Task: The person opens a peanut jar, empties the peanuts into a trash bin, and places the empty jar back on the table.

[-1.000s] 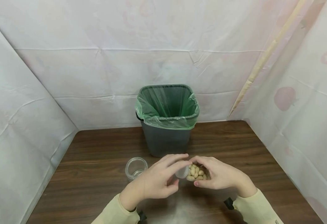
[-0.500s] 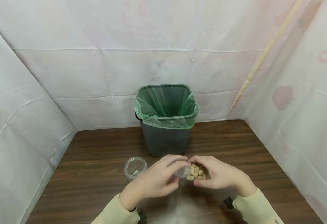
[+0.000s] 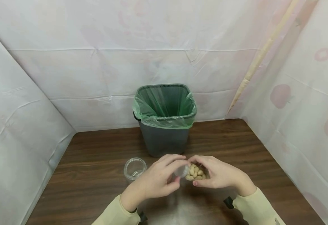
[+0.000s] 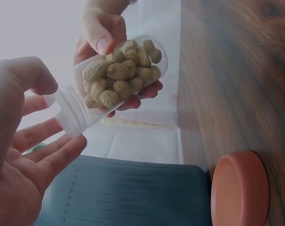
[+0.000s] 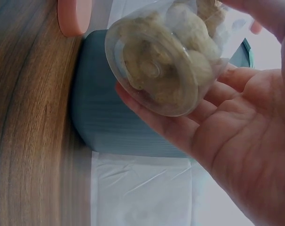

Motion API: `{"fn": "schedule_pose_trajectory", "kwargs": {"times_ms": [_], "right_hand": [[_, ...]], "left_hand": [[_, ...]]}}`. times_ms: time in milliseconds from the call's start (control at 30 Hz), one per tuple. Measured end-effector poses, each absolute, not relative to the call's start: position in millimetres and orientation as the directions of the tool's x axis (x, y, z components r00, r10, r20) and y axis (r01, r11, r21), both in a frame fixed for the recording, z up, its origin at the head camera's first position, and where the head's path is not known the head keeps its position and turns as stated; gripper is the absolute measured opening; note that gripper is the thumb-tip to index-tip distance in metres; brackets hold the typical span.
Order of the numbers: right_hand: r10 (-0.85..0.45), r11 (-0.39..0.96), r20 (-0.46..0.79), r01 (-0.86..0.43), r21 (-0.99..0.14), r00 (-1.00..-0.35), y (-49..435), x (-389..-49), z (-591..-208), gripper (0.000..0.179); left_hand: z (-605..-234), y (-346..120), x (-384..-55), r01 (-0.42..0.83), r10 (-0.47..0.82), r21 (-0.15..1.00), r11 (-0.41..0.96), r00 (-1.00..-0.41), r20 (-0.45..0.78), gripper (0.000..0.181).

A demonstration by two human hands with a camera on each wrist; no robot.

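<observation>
Holding a clear cylindrical plastic jar (image 5: 151, 70) of tan unshelled peanuts (image 4: 121, 70) above the dark-brown wooden counter (image 3: 102, 150); clamping right fingers (image 5: 175, 134) around its body, pinching its translucent plastic lid (image 4: 73, 110) with left fingers (image 4: 66, 154). Possibly risking scattered peanuts by jerking the lid loose while tilted. Pointing lid-end up and leftward, slanting along its long axis.

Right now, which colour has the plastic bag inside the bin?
The plastic bag is translucent green; the head view shows it best.
</observation>
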State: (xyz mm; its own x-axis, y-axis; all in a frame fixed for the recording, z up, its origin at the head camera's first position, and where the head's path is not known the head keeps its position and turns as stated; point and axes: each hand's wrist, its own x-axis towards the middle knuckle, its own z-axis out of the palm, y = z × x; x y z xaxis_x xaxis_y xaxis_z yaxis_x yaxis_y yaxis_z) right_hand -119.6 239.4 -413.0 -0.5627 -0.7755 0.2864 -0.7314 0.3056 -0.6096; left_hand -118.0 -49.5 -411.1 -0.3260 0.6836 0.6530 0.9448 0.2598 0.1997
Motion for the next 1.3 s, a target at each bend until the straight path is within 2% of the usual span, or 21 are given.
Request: {"fn": "schedule_pose_trajectory", "kwargs": {"times_ms": [167, 533, 800, 1033, 1300], "right_hand": [[-0.77, 0.317, 0.279, -0.724, -0.613, -0.573, 239.6, -119.3, -413.3, 0.054], [-0.77, 0.319, 0.285, -0.731, -0.603, -0.571, 238.3, -119.4, -411.4, 0.052], [-0.754, 0.349, 0.239, -0.682, -0.643, -0.612, 238.0, -115.6, -412.1, 0.051], [-0.752, 0.357, 0.231, -0.675, -0.645, -0.618, 237.5, -115.3, -413.9, 0.05], [-0.754, 0.354, 0.223, -0.667, -0.655, -0.618, 236.9, -115.8, -415.4, 0.05]], "left_hand": [[-411.9, -48.8, -117.4, 0.934, 0.666, 0.212, 0.288, -0.355, 0.656, 0.058], [-410.8, -47.6, -115.5, 0.902, 0.614, 0.28, 0.33, -0.43, 0.662, 0.048], [-410.3, -44.9, -111.6, 0.872, 0.579, 0.335, 0.356, -0.488, 0.653, 0.043], [-412.7, -43.7, -109.8, 0.824, 0.549, 0.389, 0.412, -0.566, 0.615, 0.038], [-412.8, -41.2, -109.6, 0.796, 0.521, 0.389, 0.463, -0.6, 0.608, 0.031]]}}
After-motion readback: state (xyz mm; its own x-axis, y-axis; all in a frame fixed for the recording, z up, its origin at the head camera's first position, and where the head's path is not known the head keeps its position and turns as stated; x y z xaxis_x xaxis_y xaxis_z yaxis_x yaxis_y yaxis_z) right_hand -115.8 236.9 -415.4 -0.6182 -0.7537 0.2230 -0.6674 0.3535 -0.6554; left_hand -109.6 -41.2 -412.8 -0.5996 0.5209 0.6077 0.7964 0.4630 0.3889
